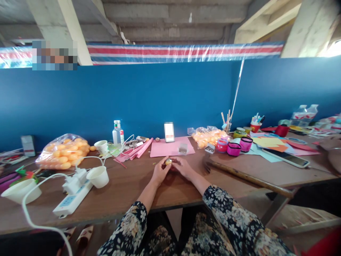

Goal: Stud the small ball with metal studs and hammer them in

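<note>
A small shiny metallic ball (168, 161), gold and silver in colour, is between my two hands above the near middle of the brown table. My left hand (160, 171) has its thumb and fingers closed round the ball's left side. From the other side, the fingertips of my right hand (183, 168) are closed at its right edge. Just beyond my hands lies a pink sheet (160, 148), with a small clear box (182, 148) on its right part. Another shiny ball (157, 139) rests behind the sheet's left edge. A phone-like upright thing with a blurred screen (169, 132) stands at the back.
To the right lies a hammer (239, 173) with a long wooden handle. Pink and magenta bands (233, 149), paper sheets and a phone (286, 157) lie farther right. At left are a power strip (73, 199), paper cups (98, 176) and a bag of orange balls (64, 151).
</note>
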A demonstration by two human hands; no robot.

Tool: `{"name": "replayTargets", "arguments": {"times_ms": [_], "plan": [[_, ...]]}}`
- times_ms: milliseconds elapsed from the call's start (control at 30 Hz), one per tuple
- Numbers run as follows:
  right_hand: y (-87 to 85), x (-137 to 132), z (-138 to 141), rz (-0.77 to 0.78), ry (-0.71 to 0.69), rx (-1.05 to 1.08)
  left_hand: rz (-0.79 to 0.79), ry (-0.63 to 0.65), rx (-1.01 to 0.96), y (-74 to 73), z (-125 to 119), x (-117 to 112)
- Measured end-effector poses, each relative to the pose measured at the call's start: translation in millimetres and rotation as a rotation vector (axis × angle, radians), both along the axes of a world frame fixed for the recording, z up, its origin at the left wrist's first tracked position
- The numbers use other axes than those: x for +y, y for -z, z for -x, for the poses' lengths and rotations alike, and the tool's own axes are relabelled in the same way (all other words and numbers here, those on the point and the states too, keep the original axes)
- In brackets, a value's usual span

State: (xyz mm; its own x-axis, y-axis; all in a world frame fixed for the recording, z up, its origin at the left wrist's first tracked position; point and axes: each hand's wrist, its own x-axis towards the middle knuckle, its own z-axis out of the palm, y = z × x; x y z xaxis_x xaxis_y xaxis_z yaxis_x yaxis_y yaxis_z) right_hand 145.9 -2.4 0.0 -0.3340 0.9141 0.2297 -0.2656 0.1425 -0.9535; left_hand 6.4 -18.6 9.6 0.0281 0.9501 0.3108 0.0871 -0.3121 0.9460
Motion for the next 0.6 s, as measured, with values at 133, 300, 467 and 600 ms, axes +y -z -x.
{"name": "replayTargets", "arguments": {"times_ms": [133,300,467,600], "plan": [[-0.1,0,-1,-0.004,-0.002,-0.021,0.018,0.017,-0.061,0.4,1,0],[-0.9,-1,-1,-0.006,0.012,-0.026,0.034,0.040,-0.090,3.6,1,4],[-1.1,-1,-1,-0.036,0.010,-0.038,0.043,0.048,-0.081,5.6,3,5],[-1.0,-1,-1,-0.032,0.015,-0.035,0.098,0.099,-0.171,10.0,3,8]]}}
